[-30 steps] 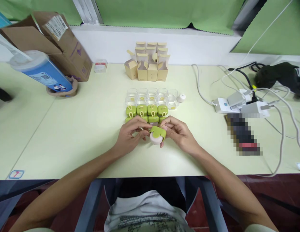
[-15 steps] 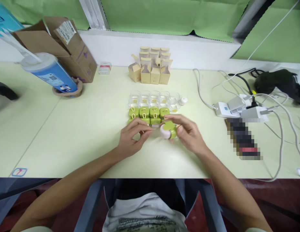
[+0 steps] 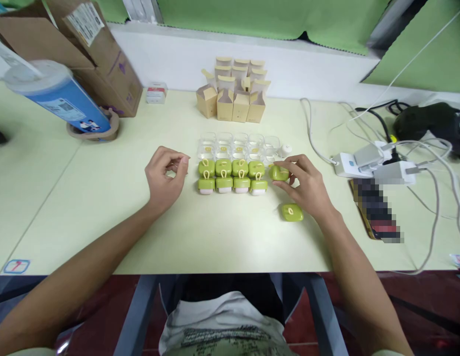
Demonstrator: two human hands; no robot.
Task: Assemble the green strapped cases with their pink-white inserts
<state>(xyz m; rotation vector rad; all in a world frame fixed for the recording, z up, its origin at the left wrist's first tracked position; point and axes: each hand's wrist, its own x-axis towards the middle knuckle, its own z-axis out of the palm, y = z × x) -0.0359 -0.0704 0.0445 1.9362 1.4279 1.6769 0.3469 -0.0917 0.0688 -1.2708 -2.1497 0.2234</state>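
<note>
My right hand (image 3: 306,185) grips a small glossy green case (image 3: 278,173) between thumb and fingers, at the right end of the back row of green cases. Below it, a second loose green case (image 3: 292,212) lies on the table, a pale loop on its top. To the left stand two rows of similar green cases (image 3: 224,168) with pale loops; the front row (image 3: 224,184) shows white or pinkish lower parts. My left hand (image 3: 166,173) is apart from the rows, on their left, its fingers curled and pressed to the thumb; whatever it holds, if anything, is hidden.
Clear plastic trays (image 3: 239,146) stand behind the cases, beside a small white round piece (image 3: 286,150). Open cardboard boxes (image 3: 226,104) cluster by the wall. A power strip (image 3: 354,165) with cables and a blurred dark item (image 3: 376,210) lie right; a blue canister (image 3: 72,106) stands left.
The green-and-white case between my hands is no longer there. My right hand has moved right, now holding a green case by the back row; another lies in front. My left hand has moved left.
</note>
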